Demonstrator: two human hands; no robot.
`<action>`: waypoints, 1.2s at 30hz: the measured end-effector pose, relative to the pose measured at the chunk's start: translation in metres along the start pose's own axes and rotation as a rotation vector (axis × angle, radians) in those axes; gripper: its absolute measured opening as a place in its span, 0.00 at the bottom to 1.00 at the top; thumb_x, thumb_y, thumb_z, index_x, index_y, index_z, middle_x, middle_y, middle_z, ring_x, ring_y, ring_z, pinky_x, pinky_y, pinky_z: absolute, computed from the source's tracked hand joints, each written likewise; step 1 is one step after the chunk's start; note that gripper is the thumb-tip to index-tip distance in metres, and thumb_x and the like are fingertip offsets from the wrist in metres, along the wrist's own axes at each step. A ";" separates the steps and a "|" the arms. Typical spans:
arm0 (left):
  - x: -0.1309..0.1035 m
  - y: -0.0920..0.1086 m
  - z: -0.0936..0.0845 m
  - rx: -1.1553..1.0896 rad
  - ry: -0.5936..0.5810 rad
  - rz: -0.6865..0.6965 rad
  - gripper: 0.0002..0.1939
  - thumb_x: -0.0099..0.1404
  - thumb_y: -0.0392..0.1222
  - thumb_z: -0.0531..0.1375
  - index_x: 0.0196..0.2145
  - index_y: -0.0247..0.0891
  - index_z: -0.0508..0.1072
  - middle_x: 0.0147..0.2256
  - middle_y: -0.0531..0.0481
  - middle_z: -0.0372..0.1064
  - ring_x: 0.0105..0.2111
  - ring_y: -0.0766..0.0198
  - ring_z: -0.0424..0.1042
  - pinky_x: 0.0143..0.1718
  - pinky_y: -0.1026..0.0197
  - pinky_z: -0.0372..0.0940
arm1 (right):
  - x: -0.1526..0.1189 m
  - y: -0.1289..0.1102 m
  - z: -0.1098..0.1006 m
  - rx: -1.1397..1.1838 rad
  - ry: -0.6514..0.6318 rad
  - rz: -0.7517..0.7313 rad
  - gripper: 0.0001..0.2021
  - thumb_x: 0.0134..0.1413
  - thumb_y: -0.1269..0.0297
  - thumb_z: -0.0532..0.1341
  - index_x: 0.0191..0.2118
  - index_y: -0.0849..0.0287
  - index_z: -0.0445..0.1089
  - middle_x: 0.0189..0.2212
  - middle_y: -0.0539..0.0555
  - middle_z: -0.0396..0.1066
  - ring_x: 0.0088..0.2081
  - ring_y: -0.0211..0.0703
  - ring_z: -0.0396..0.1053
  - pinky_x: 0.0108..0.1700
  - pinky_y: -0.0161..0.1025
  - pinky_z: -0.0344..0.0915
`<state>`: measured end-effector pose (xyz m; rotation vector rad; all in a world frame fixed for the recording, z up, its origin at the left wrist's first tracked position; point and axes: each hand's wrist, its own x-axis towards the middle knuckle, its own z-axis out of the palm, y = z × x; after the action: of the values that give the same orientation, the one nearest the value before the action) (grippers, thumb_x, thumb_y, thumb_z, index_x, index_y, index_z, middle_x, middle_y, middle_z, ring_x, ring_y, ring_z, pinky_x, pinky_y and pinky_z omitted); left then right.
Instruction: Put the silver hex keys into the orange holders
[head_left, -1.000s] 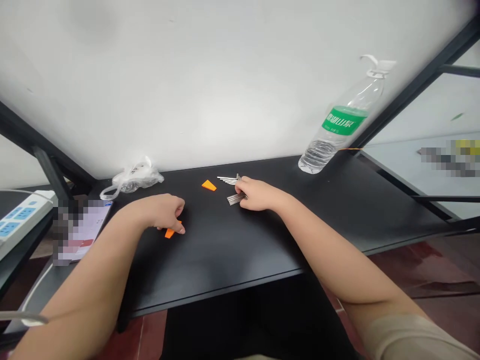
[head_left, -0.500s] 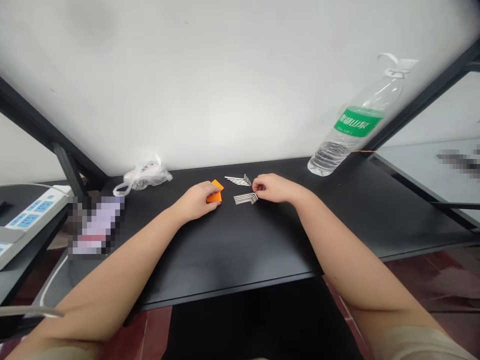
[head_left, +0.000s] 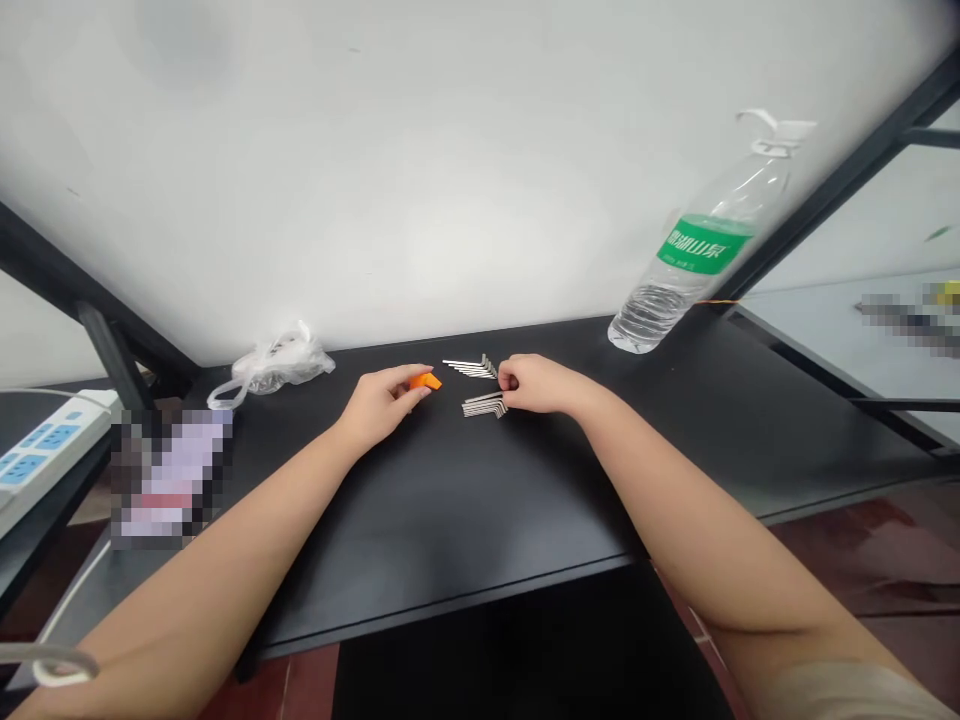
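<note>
Two sets of L-shaped metal hex keys lie side by side on the black table: a far set (head_left: 471, 368) fanned out, and a near set (head_left: 481, 409) in a tight row. My right hand (head_left: 536, 383) is closed in a pinch at the bent end of one hex key (head_left: 484, 399) at the top of the near set, its fingertips partly hiding that end. To the left of the keys, my left hand (head_left: 381, 400) grips an orange plastic holder (head_left: 426, 381) between thumb and fingers. Part of the holder is covered by the fingers.
A large water bottle (head_left: 705, 245) with a green label stands at the back right by the wall. A crumpled clear plastic bag (head_left: 281, 362) lies at the back left, near a blurred-out phone-like object (head_left: 180, 465). A white power strip (head_left: 56, 440) is at far left.
My left hand has tilted the orange holder, so less of it shows. My right hand has shifted slightly, and one key of the near set now sits apart from the others.
</note>
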<state>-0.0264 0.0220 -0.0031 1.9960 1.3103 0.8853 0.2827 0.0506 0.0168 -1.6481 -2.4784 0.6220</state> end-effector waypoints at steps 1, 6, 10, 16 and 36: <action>0.000 0.000 0.000 -0.055 0.001 -0.024 0.26 0.66 0.52 0.65 0.59 0.43 0.76 0.31 0.52 0.76 0.27 0.64 0.72 0.35 0.58 0.72 | 0.000 -0.001 0.001 -0.008 0.006 0.009 0.06 0.48 0.67 0.68 0.30 0.56 0.70 0.35 0.52 0.74 0.31 0.41 0.68 0.31 0.37 0.58; 0.001 -0.002 0.000 -0.198 -0.019 -0.067 0.35 0.61 0.47 0.70 0.64 0.42 0.69 0.45 0.46 0.79 0.40 0.59 0.79 0.47 0.53 0.74 | 0.000 -0.003 0.003 0.116 0.056 0.035 0.05 0.48 0.70 0.66 0.33 0.55 0.70 0.31 0.49 0.74 0.29 0.40 0.68 0.29 0.36 0.59; 0.001 -0.004 0.000 -0.252 -0.016 -0.089 0.35 0.61 0.46 0.71 0.63 0.41 0.69 0.46 0.43 0.78 0.42 0.57 0.79 0.50 0.50 0.74 | -0.001 -0.004 0.003 0.377 0.193 -0.157 0.09 0.55 0.70 0.63 0.42 0.54 0.75 0.34 0.49 0.75 0.32 0.40 0.71 0.35 0.37 0.66; -0.002 0.002 0.001 -0.177 -0.029 0.062 0.28 0.59 0.51 0.72 0.55 0.41 0.77 0.50 0.42 0.76 0.40 0.60 0.77 0.43 0.55 0.76 | -0.005 -0.029 0.011 0.430 0.486 -0.464 0.09 0.62 0.70 0.61 0.42 0.53 0.79 0.41 0.53 0.75 0.34 0.40 0.71 0.37 0.40 0.68; -0.009 0.007 0.005 -0.205 -0.024 0.134 0.30 0.58 0.53 0.73 0.56 0.39 0.78 0.48 0.44 0.78 0.42 0.58 0.78 0.51 0.52 0.75 | -0.019 -0.043 0.003 0.191 0.539 -0.554 0.13 0.66 0.71 0.55 0.46 0.54 0.77 0.43 0.57 0.73 0.36 0.43 0.70 0.40 0.41 0.68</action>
<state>-0.0216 0.0105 -0.0022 1.9429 1.0379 1.0116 0.2524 0.0181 0.0338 -0.8435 -2.2215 0.2787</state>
